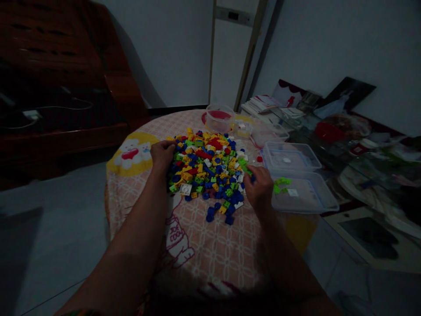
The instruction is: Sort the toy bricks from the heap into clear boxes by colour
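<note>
A heap of small plastic bricks in blue, yellow, red, green and white lies on a round table under a pink checked cloth. My left hand rests curled at the heap's left edge, its fingers tucked into the bricks. At the heap's right edge my right hand is closed, pinching a green brick. A clear plastic box just right of that hand holds a few green bricks.
A second clear box stands behind the first. A round tub with a red lid and other clear tubs sit at the table's far side. A cluttered glass table is right, dark wooden furniture left.
</note>
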The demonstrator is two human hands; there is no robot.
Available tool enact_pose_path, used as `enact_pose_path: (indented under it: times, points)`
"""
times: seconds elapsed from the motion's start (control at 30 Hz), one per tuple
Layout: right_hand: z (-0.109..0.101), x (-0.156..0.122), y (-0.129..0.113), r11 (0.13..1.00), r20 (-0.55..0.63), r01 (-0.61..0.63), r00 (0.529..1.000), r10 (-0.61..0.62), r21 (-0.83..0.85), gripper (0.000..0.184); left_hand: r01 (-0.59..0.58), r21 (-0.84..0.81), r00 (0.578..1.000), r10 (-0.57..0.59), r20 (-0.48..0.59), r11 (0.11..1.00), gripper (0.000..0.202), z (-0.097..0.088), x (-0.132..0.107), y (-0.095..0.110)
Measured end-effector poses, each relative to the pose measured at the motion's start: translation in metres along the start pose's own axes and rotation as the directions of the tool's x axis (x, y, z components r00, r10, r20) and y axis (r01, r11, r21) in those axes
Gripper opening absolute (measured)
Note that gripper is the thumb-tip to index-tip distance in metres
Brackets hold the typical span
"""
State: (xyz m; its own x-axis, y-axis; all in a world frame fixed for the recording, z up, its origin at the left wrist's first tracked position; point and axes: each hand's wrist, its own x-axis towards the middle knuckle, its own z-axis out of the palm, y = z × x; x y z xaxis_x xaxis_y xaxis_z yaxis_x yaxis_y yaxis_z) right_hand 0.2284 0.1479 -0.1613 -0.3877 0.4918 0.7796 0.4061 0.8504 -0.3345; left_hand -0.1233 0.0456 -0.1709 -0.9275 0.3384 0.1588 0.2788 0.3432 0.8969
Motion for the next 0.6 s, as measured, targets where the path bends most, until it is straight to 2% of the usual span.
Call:
enact_pose_path:
  times: [0.07,0.13,0.27,0.33,0.4,0.5,0.6]
  points:
    - [-0.013,0.007,0.009,0.995,-0.096,-0.069,0.993,0.063,-0.068,0.025,-0.029,0.022,0.999,0.029,0.016,0.999,0.033,0.002,0.001,-0.002]
    - [-0.028,0.011,0.019,0.970,-0.136,-0.178,0.978,0.157,-0.165,0.026,-0.039,0.025,0.999,0.038,0.028,0.999,0.032,0.003,0.003,-0.005]
    - [-0.055,0.012,0.037,0.832,-0.149,-0.402,0.915,0.374,-0.382,0.025,-0.033,0.009,0.998,0.033,0.049,0.999,0.034,0.004,0.005,-0.010]
    - [-0.064,0.010,0.045,0.761,-0.172,-0.463,0.884,0.435,-0.455,0.025,-0.040,0.008,0.998,0.039,0.052,0.999,0.034,0.004,0.005,-0.010]
    - [-0.068,0.009,0.049,0.736,-0.184,-0.475,0.876,0.446,-0.482,0.026,-0.041,0.010,0.998,0.041,0.048,0.999,0.033,0.004,0.005,-0.010]
    - [-0.063,0.010,0.045,0.805,-0.156,-0.415,0.909,0.386,-0.424,0.030,-0.030,0.017,0.998,0.030,0.046,0.999,0.034,0.004,0.005,-0.009]
    - [-0.046,0.010,0.027,0.928,-0.021,-0.286,0.957,0.290,-0.238,0.031,-0.035,0.025,0.998,0.033,0.056,0.999,0.035,0.004,0.005,-0.009]
